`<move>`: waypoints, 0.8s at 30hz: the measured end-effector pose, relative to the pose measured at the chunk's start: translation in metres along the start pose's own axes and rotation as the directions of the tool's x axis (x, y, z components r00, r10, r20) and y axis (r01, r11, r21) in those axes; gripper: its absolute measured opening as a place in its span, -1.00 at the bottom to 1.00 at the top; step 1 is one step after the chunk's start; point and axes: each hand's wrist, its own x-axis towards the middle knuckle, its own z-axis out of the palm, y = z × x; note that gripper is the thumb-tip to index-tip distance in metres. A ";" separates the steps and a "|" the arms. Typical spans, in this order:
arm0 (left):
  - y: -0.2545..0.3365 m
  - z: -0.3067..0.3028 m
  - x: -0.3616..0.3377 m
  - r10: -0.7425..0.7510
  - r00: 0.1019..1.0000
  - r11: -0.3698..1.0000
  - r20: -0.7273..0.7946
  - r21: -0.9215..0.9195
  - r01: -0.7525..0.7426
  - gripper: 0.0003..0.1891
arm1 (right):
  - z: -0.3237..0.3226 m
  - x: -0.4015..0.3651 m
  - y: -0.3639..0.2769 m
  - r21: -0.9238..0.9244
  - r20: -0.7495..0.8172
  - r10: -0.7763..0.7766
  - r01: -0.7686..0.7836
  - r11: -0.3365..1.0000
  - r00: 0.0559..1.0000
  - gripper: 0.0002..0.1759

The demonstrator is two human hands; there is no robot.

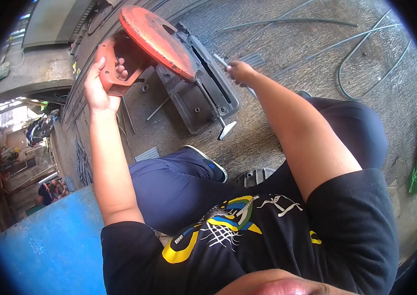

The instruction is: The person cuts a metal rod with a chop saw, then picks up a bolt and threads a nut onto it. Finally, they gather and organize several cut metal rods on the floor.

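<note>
An orange-red chop saw with a round blade guard [157,42] stands before me on its grey metal base [189,98]. My left hand [101,86] is wrapped round the saw's D-shaped handle [116,88], fingers curling through its opening. To the right of the base, my right hand [242,73] is closed on a thin metal rod [221,60], which sticks out on both sides of the fist. The rod's far end lies close to the slot in the base. A vise crank with a pale handle [226,130] juts from the near end of the base.
Long bent rods [311,51] lie across the wet concrete floor at right. Short cut rods [148,154] are bundled near my left leg, with another bundle [252,60] beyond my right hand. A blue panel [46,241] is at lower left. Another person [51,191] is at far left.
</note>
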 end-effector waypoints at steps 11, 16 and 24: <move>0.000 0.002 -0.001 0.001 1.000 1.000 -0.014 -0.008 -0.002 -0.50 | 0.005 0.004 0.007 -0.151 0.114 0.022 -0.004 0.989 0.993 -0.55; 0.000 0.005 -0.003 0.039 0.998 0.999 -0.039 0.028 -0.038 -0.53 | 0.002 0.000 0.007 -0.428 0.045 -0.206 0.205 0.880 0.978 -0.56; 0.001 0.001 0.001 0.087 0.995 0.993 -0.048 0.079 -0.083 -0.63 | 0.008 0.016 0.008 -0.410 0.059 -0.116 0.130 0.903 0.991 -0.56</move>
